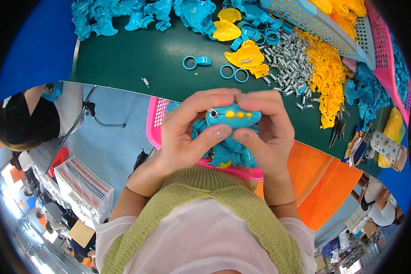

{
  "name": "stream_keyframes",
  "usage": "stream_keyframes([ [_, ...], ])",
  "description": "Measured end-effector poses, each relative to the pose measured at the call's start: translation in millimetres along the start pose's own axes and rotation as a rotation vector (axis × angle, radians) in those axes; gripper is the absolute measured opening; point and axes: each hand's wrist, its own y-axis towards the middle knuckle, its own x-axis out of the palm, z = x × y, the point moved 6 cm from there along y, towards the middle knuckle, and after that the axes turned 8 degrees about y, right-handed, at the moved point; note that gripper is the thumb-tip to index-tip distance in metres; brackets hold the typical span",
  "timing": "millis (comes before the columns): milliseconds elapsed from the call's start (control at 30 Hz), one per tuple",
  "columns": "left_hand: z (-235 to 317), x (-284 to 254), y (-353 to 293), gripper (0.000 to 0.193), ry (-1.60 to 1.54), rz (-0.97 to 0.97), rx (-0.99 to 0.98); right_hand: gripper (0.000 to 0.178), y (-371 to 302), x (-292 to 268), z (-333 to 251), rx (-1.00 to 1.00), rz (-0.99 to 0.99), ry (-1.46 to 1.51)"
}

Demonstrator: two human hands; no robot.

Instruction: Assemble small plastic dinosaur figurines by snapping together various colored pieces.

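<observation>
Both hands hold a blue plastic toy part [246, 121] above the near edge of the green table. The part has a row of yellow round spots, and a small metal spring [213, 112] shows at its left end. My left hand [183, 130] grips that end between thumb and fingers. The tapered right end is pinched by my right hand [276, 130], its thumb close to my left thumb. Below the hands, a pink basket [156, 116] holds blue parts with yellow bits [233, 153].
On the green table [123, 55] lie a heap of metal springs [290, 55], blue rings [227, 71], yellow pieces [329, 68] and blue shells [105, 16]. Pliers [338, 130] rest near the right edge. A grey-blue basket [324, 29] stands at the back right. Other people are farther off.
</observation>
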Motion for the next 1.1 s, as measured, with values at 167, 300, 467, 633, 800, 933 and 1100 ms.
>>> stream_keyframes([
  [167,5.6,-10.1,0.9,0.052,-0.106,0.204,0.156,0.051,-4.7,3.7,10.4,0.149,0.045,0.193],
  [300,5.0,-10.7,3.6,0.059,-0.131,0.187,0.105,0.046,-8.0,0.3,10.6,0.147,0.009,0.232],
  [467,7.8,-8.8,4.5,0.069,-0.008,0.005,0.058,0.046,-1.8,-4.3,-4.2,-0.076,0.012,0.131],
  [633,8.3,-10.3,3.0,0.063,0.062,0.036,0.065,0.036,-0.2,-5.4,-8.8,-0.091,0.010,0.086],
  [800,17.9,-10.8,1.7,0.054,0.222,0.056,0.121,0.031,-2.1,-5.4,-10.7,-0.147,0.016,0.018],
  [933,18.2,-8.6,1.8,0.054,0.276,0.034,0.164,0.031,-5.7,-3.3,-7.1,-0.122,0.047,0.048],
  [1100,-1.1,-6.5,2.2,0.057,-0.099,0.023,-0.125,0.036,-0.6,-7.5,-1.9,-0.070,0.054,0.104],
])
